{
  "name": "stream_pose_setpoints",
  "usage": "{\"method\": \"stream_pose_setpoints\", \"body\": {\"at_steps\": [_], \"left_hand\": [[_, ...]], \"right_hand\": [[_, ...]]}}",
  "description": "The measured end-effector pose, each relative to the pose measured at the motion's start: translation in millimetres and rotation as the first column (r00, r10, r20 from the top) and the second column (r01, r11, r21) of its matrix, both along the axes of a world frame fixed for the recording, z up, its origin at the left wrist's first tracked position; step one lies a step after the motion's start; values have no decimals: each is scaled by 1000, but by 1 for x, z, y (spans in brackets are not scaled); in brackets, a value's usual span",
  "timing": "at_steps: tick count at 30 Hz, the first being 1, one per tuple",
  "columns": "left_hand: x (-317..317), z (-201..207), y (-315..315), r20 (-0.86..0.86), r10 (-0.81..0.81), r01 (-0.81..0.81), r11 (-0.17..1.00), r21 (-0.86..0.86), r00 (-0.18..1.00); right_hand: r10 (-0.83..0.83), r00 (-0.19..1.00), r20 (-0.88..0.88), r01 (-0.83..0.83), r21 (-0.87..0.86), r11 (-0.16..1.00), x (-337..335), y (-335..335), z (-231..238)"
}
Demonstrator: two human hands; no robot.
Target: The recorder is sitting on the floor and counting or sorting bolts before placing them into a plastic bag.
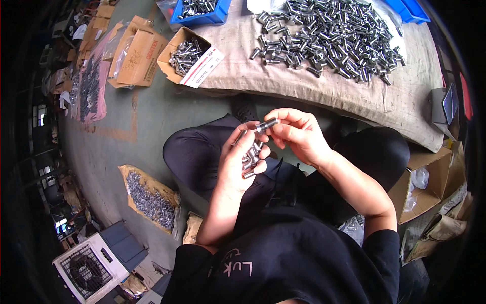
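Observation:
In front of my lap, my left hand (234, 161) is cupped and closed around several shiny, bolt-like metal parts (252, 156). My right hand (299, 133) pinches one metal bolt (268, 124) between thumb and fingertips. That bolt lies roughly level, its left end close to my left fingertips; whether they touch it I cannot tell. On the cloth-covered table (243, 76) beyond my hands lies a wide pile of similar metal bolts (329, 38). An open cardboard box (174, 74) of such parts stands at the table's left front corner.
Blue bins (205, 19) stand at the table's back. Farther left is a larger carton (132, 61). A sheet of small metal parts (152, 202) lies on the floor, near a fan cooler (91, 268). At right is an open carton (422, 187) with clear plastic.

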State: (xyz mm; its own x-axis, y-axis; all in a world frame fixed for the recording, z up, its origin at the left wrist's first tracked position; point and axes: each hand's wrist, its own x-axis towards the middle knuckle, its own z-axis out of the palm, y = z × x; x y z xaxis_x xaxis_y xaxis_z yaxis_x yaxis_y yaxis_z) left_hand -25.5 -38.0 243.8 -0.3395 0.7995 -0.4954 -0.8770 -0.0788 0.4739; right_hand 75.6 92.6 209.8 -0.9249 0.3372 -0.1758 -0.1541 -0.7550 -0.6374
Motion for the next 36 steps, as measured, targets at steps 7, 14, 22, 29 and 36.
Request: {"method": "stream_pose_setpoints", "body": {"at_steps": [7,14,22,29,36], "left_hand": [[1,0,-2,-173,-28,19,998,-55,984],[4,5,5,-86,3,-5,1000,-21,996],[10,-5,9,-397,-4,-79,978,-193,918],[2,-6,7,-108,96,-114,977,-178,989],[12,-5,11,-324,28,-100,973,-209,946]], "right_hand": [[26,999,37,-30,124,992,1,-4,-1],[53,998,-27,-58,-233,971,2,3,-3],[-21,992,123,-76,733,676,2,-10,17],[31,991,133,-85,418,905,2,-10,1],[-25,994,108,-56,686,725,0,-16,8]]}}
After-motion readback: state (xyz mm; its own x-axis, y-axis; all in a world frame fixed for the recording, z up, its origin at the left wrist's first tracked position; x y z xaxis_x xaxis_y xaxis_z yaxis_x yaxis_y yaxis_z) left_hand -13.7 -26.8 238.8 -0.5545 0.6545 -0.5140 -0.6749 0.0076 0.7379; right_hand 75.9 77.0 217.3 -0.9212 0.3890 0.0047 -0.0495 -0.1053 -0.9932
